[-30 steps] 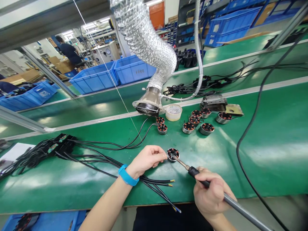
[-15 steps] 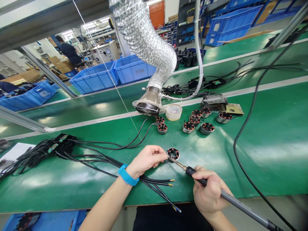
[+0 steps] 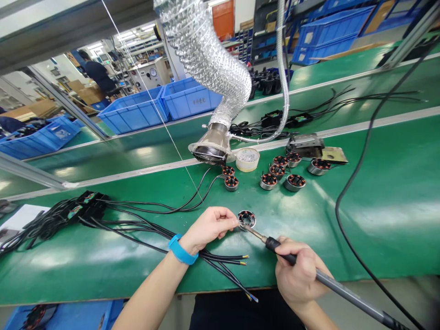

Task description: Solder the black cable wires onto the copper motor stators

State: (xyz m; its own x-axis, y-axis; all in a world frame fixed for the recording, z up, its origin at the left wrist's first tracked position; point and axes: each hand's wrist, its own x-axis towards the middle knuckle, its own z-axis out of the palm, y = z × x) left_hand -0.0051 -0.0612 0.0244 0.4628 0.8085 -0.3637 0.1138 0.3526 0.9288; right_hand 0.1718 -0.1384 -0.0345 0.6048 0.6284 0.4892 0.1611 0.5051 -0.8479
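My right hand [image 3: 300, 272] is closed around the handle of a soldering iron [image 3: 290, 259]. Its metal tip reaches the near left rim of a copper-wound motor stator [image 3: 247, 219] lying on the green bench. At that same rim, my left hand [image 3: 215, 223] is closed in a pinch, a blue band on its wrist. A thin strand of solder wire [image 3: 167, 129] slants down from above to the left hand; the piece between the fingertips is too fine to see. Below that hand lie black cables [image 3: 223, 260] with bared coloured ends.
Several more stators [image 3: 294, 183] stand at the back right, beside a pale tub [image 3: 247, 159] and a metal stand [image 3: 305, 145]. A fume extraction hood [image 3: 211, 144] hangs over the bench. Two cabled stators [image 3: 231, 183] sit below it. A black cord [image 3: 343, 192] loops at right.
Almost nothing differs. Both hands, the iron and the stator hold the same arrangement; the whole view has shifted very slightly.
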